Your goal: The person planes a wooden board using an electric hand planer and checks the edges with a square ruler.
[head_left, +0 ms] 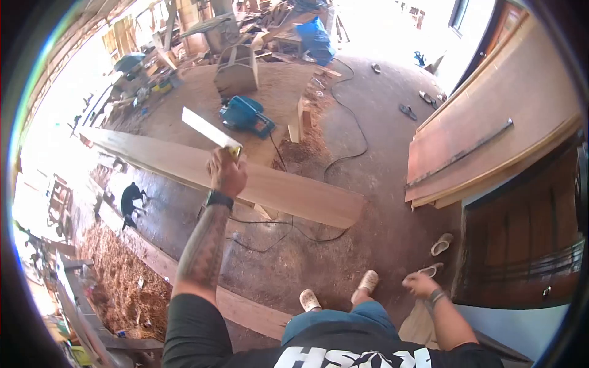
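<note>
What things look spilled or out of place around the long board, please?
Wood shavings lie heaped on the floor at the lower left, and a dark cord winds loosely across the floor beyond the long board; both look untidy rather than damaged.

The black shirt (195, 328) bears white lettering (300, 357); shorts (334, 320) are blue.

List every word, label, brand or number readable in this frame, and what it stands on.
"K?SH": on the black shirt, upside down in view; its second character is unclear.
Nothing legible on the blue power tool or the square in the left hand; any marking is too small or blurred.
</note>
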`<state>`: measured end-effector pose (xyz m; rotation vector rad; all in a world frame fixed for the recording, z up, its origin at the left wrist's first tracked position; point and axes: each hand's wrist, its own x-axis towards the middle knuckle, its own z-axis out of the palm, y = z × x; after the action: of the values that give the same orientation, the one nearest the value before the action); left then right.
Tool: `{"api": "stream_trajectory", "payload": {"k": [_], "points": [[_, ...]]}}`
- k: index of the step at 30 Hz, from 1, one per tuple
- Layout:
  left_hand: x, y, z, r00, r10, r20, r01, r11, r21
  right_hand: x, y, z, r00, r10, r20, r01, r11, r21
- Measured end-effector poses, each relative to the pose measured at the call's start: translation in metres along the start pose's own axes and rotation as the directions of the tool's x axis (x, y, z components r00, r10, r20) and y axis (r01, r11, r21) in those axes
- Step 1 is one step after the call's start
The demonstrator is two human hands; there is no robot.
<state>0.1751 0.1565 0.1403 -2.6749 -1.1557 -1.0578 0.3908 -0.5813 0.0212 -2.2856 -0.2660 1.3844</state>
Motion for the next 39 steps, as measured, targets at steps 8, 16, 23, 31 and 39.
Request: {"api": "stream_trajectory", "payload": {"k": [8, 16, 23, 31, 39], "points": [[-0.016, 0.095, -0.055, 0.846, -0.162, 0.509, 0.082, 0.981, 0.176, 0.040, 0.034, 0.169, 0.853, -0.150, 0.500, 0.313, 0.914, -0.258], [0.008, 0.084, -0.044, 0.665, -0.382, 0.642, 0.460, 0.886, 0.050, 0.100, 0.136, 0.212, 0.807, -0.184, 0.560, 0.097, 0.978, 0.182], [0.014, 0.070, -0.048, 0.659, -0.448, 0.604, 0.549, 0.835, 0.019, 0.148, 0.160, 0.171, 0.688, -0.185, 0.702, -0.055, 0.951, 0.305], [0.020, 0.067, -0.055, 0.565, -0.500, 0.656, 0.608, 0.790, 0.078, 0.169, 0.170, 0.171, 0.700, -0.219, 0.680, 0.010, 0.955, 0.298], [0.028, 0.086, -0.053, 0.524, -0.495, 0.693, 0.593, 0.796, 0.119, 0.171, 0.172, 0.168, 0.679, -0.152, 0.719, -0.069, 0.961, 0.268]]}}
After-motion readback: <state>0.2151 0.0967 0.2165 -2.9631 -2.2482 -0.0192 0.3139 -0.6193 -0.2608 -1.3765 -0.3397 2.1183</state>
